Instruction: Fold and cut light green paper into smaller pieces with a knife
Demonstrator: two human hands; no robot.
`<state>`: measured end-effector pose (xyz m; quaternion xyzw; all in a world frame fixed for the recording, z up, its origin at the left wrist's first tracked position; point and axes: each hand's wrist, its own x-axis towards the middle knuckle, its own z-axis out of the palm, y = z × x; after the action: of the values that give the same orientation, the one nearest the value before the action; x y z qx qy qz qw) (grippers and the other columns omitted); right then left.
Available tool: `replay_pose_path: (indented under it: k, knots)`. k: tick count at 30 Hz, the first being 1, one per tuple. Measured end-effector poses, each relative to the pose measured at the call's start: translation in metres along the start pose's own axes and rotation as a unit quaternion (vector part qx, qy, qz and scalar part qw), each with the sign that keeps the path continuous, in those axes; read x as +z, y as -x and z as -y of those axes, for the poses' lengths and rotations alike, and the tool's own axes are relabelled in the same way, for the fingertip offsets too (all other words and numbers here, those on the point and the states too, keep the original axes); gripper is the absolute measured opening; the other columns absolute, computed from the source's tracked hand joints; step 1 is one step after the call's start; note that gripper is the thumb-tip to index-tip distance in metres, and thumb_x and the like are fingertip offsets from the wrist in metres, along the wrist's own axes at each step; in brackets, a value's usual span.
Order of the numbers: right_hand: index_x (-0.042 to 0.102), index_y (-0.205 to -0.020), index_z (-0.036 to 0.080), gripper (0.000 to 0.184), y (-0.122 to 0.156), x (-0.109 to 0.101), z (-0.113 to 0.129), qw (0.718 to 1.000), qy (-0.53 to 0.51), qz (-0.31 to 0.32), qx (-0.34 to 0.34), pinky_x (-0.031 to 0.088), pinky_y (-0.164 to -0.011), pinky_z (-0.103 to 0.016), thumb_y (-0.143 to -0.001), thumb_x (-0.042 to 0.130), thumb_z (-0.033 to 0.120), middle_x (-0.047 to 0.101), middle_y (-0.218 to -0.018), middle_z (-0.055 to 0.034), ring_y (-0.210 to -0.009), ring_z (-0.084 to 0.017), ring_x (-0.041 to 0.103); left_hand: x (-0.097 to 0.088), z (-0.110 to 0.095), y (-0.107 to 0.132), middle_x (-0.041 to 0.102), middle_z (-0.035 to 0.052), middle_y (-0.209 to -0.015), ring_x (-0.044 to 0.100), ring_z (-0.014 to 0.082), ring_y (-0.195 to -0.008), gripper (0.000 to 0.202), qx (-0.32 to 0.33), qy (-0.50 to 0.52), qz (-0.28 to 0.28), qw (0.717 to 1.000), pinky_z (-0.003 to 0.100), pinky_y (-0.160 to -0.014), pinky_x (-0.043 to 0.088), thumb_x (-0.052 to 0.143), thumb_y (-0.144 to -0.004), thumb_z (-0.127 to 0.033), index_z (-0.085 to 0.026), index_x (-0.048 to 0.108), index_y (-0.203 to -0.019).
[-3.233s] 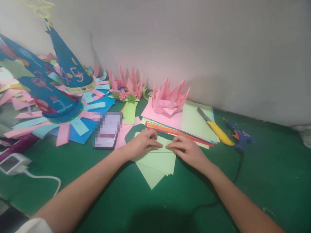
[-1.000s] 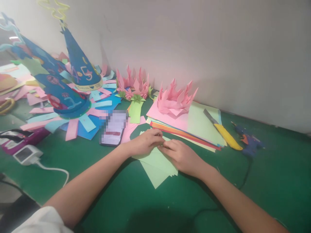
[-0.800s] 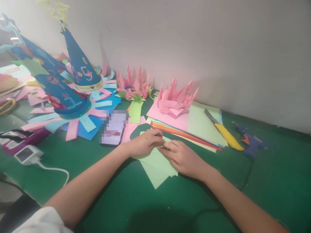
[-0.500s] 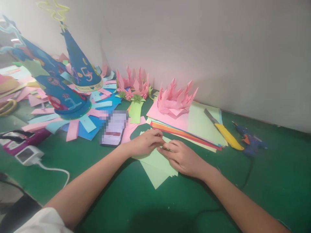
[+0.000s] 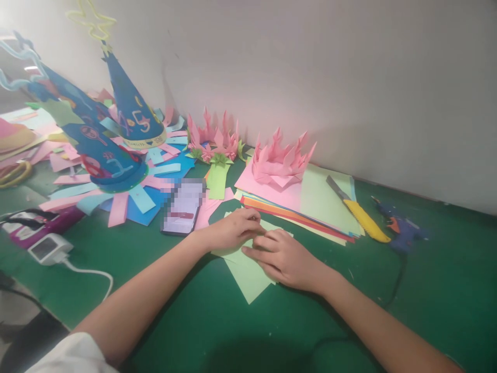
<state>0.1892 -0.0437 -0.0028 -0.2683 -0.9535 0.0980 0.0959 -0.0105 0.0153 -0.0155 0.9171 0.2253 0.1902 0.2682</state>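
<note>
Light green paper sheets (image 5: pixel 248 282) lie stacked askew on the table, with one corner pointing down towards me. My left hand (image 5: pixel 237 228) rests on their upper part, its fingers bent and pinched together at the paper. Beside it, my right hand (image 5: pixel 285 259) has its curled fingers on the same paper, the fingertips nearly meeting those of the left. The bit of paper between the fingertips is mostly hidden.
Behind my hands, a pink paper crown (image 5: pixel 281 163) sits on coloured sheets (image 5: pixel 330 207). A yellow-handled knife (image 5: pixel 361 215) and a blue glue gun (image 5: pixel 406 230) lie right. Left are a phone (image 5: pixel 183 207), blue cone hats (image 5: pixel 130 103) and a white cabled device (image 5: pixel 50 249).
My right hand has slid slightly left and down over the green paper, its fingers stretching further across it. My left hand stays nearly in place. The view has shifted slightly.
</note>
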Motion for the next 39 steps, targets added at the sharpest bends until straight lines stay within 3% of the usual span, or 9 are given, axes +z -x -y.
replay_pose_path:
  k: [7,13,18,25,31,34,37,39]
  knots:
    - [0.055,-0.124,0.018,0.034,-0.003,0.003,0.005,0.996,-0.089,-0.005,0.029,0.041,-0.089,-0.038,-0.096,0.037,0.027,0.058,-0.113,-0.0097,-0.104,-0.022,0.049,-0.001,0.001,0.001,0.055,0.007,-0.097,0.05,0.0166,-0.093,0.024,0.0,0.01,0.008,1.0,0.029,-0.084,0.039,0.043,-0.092,-0.012,-0.016,0.066,-0.095]
    - [0.058,-0.119,0.018,0.033,-0.003,0.003,0.004,0.996,-0.077,-0.003,0.033,0.043,-0.086,-0.039,-0.096,0.036,0.027,0.059,-0.103,-0.0093,-0.099,-0.022,0.051,0.0,0.001,0.001,0.054,0.0068,-0.096,0.05,0.0165,-0.093,0.024,-0.003,0.007,0.005,1.0,0.029,-0.085,0.039,0.042,-0.093,-0.014,-0.016,0.066,-0.097]
    - [0.06,-0.116,0.016,0.032,0.019,-0.003,-0.001,0.995,-0.061,-0.045,0.063,0.047,-0.08,-0.039,-0.095,0.036,0.022,0.061,-0.101,-0.0106,-0.089,-0.021,0.054,0.001,0.002,0.002,0.054,0.0061,-0.097,0.05,0.0167,-0.095,0.022,-0.008,0.006,0.002,1.0,0.029,-0.086,0.04,0.047,-0.093,-0.018,-0.019,0.066,-0.102]
    - [0.063,-0.113,0.017,0.03,0.057,-0.005,0.0,0.987,-0.013,-0.12,0.104,0.05,-0.084,-0.04,-0.092,0.041,0.017,0.064,-0.102,-0.0107,-0.094,-0.022,0.057,0.001,0.003,0.002,0.053,0.0065,-0.099,0.05,0.0177,-0.098,0.024,-0.017,0.003,0.015,1.0,0.03,-0.089,0.04,0.047,-0.092,-0.016,-0.02,0.066,-0.106]
    - [0.067,-0.099,0.018,0.028,0.07,-0.01,-0.005,0.979,0.012,-0.124,0.159,0.05,-0.08,-0.039,-0.091,0.041,0.017,0.065,-0.096,-0.0097,-0.09,-0.022,0.059,0.001,-0.002,0.006,0.053,0.0068,-0.104,0.049,0.0191,-0.1,0.022,-0.031,-0.006,0.017,0.999,0.033,-0.09,0.04,0.049,-0.092,-0.022,-0.021,0.064,-0.108]
    - [0.068,-0.083,0.02,0.027,0.082,-0.02,-0.022,0.962,0.062,-0.16,0.214,0.049,-0.078,-0.039,-0.09,0.041,0.021,0.065,-0.092,-0.0087,-0.088,-0.022,0.06,0.001,-0.006,0.008,0.052,0.0074,-0.106,0.048,0.0211,-0.1,0.025,-0.038,-0.014,0.02,0.999,0.035,-0.089,0.041,0.059,-0.087,-0.032,-0.021,0.062,-0.109]
    - [0.064,-0.105,0.018,0.029,0.094,-0.027,-0.048,0.912,0.154,-0.227,0.305,0.045,-0.09,-0.043,-0.091,0.041,0.028,0.063,-0.106,-0.0121,-0.101,-0.026,0.057,0.0,-0.011,0.011,0.051,0.0088,-0.11,0.048,0.0222,-0.102,0.029,-0.036,-0.02,0.011,0.999,0.035,-0.089,0.042,0.06,-0.086,-0.033,-0.021,0.06,-0.112]
    - [0.056,-0.12,0.012,0.038,0.101,-0.03,-0.066,0.886,0.201,-0.215,0.359,0.042,-0.094,-0.046,-0.092,0.037,0.03,0.057,-0.12,-0.0175,-0.112,-0.031,0.052,0.0,-0.014,0.012,0.05,0.0099,-0.117,0.047,0.023,-0.108,0.033,-0.032,-0.012,0.007,0.999,0.037,-0.092,0.041,0.058,-0.088,-0.029,-0.022,0.054,-0.119]
